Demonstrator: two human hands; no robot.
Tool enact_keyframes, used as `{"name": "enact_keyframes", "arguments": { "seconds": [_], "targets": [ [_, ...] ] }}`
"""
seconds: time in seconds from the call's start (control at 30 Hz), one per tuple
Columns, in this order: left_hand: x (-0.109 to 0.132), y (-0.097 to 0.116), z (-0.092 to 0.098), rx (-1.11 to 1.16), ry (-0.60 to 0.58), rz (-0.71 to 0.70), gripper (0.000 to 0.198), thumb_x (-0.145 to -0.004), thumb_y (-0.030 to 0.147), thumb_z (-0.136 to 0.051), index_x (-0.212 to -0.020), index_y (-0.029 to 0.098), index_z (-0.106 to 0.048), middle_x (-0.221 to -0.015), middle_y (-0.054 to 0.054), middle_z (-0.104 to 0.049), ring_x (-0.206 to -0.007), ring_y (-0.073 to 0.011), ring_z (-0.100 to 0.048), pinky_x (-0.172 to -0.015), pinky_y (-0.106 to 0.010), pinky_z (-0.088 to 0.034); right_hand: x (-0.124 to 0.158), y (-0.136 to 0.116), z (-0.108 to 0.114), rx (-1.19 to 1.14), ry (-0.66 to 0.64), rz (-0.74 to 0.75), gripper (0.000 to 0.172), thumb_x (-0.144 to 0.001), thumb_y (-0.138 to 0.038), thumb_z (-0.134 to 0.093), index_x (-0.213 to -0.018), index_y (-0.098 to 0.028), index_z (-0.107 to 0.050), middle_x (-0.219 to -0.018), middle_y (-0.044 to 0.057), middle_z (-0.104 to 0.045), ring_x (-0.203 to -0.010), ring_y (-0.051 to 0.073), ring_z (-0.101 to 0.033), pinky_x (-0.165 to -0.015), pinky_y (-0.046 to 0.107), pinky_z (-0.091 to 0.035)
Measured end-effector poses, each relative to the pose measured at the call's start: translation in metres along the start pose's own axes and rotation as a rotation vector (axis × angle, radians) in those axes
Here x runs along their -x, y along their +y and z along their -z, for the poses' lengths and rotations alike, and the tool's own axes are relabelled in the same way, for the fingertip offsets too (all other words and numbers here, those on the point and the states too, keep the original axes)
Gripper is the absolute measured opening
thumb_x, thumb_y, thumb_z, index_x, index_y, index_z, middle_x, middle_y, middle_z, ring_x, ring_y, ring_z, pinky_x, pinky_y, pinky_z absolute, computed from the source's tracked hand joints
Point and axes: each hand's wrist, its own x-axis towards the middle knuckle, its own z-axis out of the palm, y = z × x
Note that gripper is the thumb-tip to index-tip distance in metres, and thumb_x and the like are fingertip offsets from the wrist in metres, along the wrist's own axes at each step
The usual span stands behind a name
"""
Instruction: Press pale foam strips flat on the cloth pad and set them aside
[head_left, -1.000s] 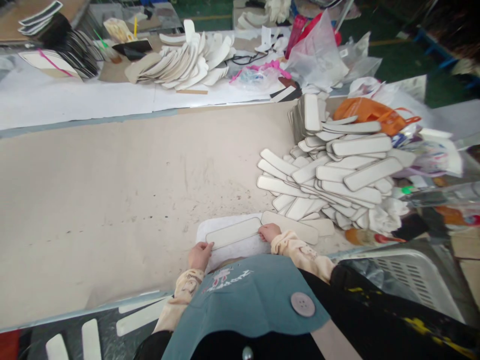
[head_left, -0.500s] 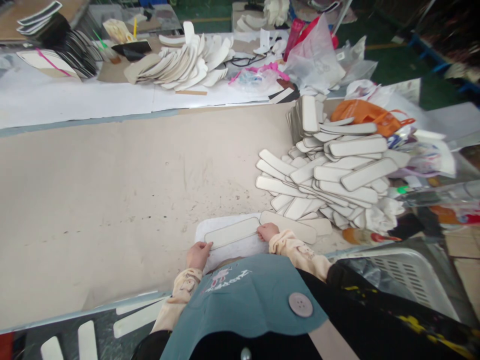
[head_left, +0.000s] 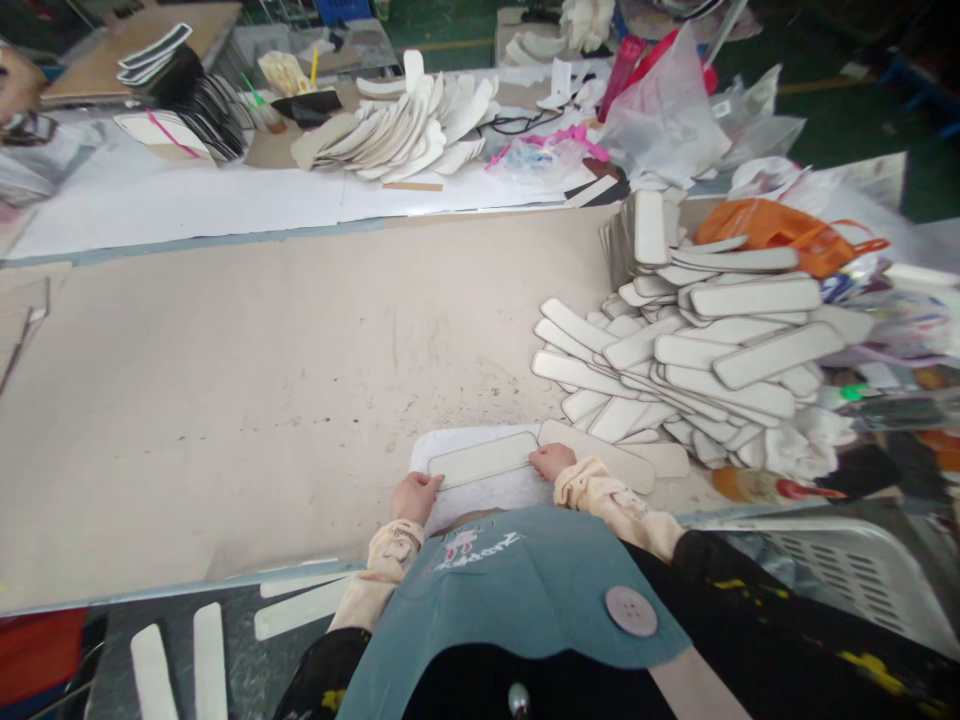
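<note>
A long pale strip with rounded ends and a dark edge [head_left: 484, 461] lies over a white sheet [head_left: 442, 440] at the near side of the table. My left hand [head_left: 417, 496] pinches the strip's left end. At its right end my right hand [head_left: 553, 460] is closed, with fingertips on the strip. Just past my right hand rests another beige strip [head_left: 600, 456], partly over a further one. Farther right spreads a heap of similar strips [head_left: 697, 370], with a standing stack [head_left: 649, 228] behind it.
A bottle with amber contents [head_left: 750, 486] lies right of the heap, above a white plastic basket [head_left: 855, 570]. Behind are an orange bag [head_left: 780, 232] and a pile of curved pale pieces [head_left: 412, 125]. Loose strips [head_left: 210, 660] lie on a lower dark surface at left.
The whole view has shifted, so everything appears farther right, and a person's hand shows at the far left. Both hands keep their places on the strip.
</note>
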Motion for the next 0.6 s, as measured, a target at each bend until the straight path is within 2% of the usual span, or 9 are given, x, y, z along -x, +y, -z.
{"name": "enact_keyframes", "arguments": {
  "seconds": [0.2, 0.27, 0.33, 0.4, 0.47, 0.53, 0.6],
  "targets": [
    [-0.001, -0.002, 0.001, 0.002, -0.038, -0.021, 0.034, -0.069, 0.053, -0.051, -0.066, 0.020, -0.058, -0.055, -0.002, -0.064, -0.063, -0.0201, -0.060, -0.061, -0.030, -0.037, 0.008, -0.002, 0.010, 0.282, 0.050, 0.068, 0.028, -0.076, -0.035, -0.052, -0.062, -0.016, -0.067, -0.063, 0.008, -0.066, -0.068, 0.019, -0.061, -0.057, 0.024, -0.038],
    [-0.003, -0.003, 0.002, -0.002, -0.048, -0.019, 0.035, -0.068, 0.055, -0.051, -0.065, 0.021, -0.058, -0.054, -0.002, -0.064, -0.062, -0.0205, -0.060, -0.060, -0.031, -0.037, 0.018, -0.001, 0.013, 0.336, 0.083, 0.149, 0.034, -0.080, -0.041, -0.050, -0.064, -0.016, -0.067, -0.069, 0.010, -0.066, -0.074, 0.021, -0.061, -0.061, 0.025, -0.040],
    [-0.004, -0.004, 0.003, -0.004, -0.056, -0.027, 0.037, -0.068, 0.057, -0.050, -0.064, 0.021, -0.059, -0.053, -0.002, -0.064, -0.062, -0.0210, -0.060, -0.059, -0.031, -0.037, 0.030, -0.003, 0.011, 0.335, 0.141, 0.328, 0.039, -0.086, -0.044, -0.043, -0.074, -0.016, -0.067, -0.077, 0.010, -0.066, -0.079, 0.021, -0.060, -0.068, 0.027, -0.042],
    [-0.005, -0.004, 0.004, -0.008, -0.063, -0.034, 0.038, -0.068, 0.058, -0.050, -0.063, 0.022, -0.059, -0.053, -0.002, -0.064, -0.061, -0.0212, -0.060, -0.059, -0.031, -0.037, 0.039, -0.010, 0.002, 0.304, 0.163, 0.602, 0.038, -0.090, -0.043, -0.038, -0.095, -0.016, -0.065, -0.091, 0.010, -0.065, -0.088, 0.020, -0.059, -0.077, 0.029, -0.043],
    [-0.005, -0.003, 0.005, -0.023, -0.069, -0.034, 0.039, -0.068, 0.059, -0.049, -0.061, 0.022, -0.058, -0.052, -0.002, -0.064, -0.061, -0.0214, -0.060, -0.060, -0.031, -0.037, 0.041, -0.024, -0.015, 0.286, 0.114, 0.901, 0.042, -0.090, -0.042, -0.039, -0.119, -0.015, -0.053, -0.112, 0.011, -0.059, -0.104, 0.020, -0.053, -0.088, 0.030, -0.040],
    [-0.004, 0.000, 0.006, -0.045, -0.076, -0.030, 0.040, -0.067, 0.060, -0.049, -0.060, 0.022, -0.057, -0.053, -0.002, -0.064, -0.062, -0.0219, -0.061, -0.060, -0.032, -0.038, 0.037, -0.039, -0.035, 0.327, 0.032, 1.149, 0.056, -0.088, -0.044, -0.044, -0.133, -0.012, -0.037, -0.132, 0.014, -0.044, -0.122, 0.021, -0.039, -0.099, 0.034, -0.033],
    [-0.003, 0.002, 0.006, -0.059, -0.085, -0.027, 0.042, -0.067, 0.062, -0.048, -0.060, 0.022, -0.058, -0.053, -0.002, -0.064, -0.063, -0.0222, -0.061, -0.061, -0.031, -0.038, 0.031, -0.050, -0.051, 0.398, -0.019, 1.292, 0.067, -0.085, -0.047, -0.048, -0.138, -0.011, -0.028, -0.142, 0.015, -0.029, -0.132, 0.023, -0.022, -0.106, 0.040, -0.025]
  ]
}}
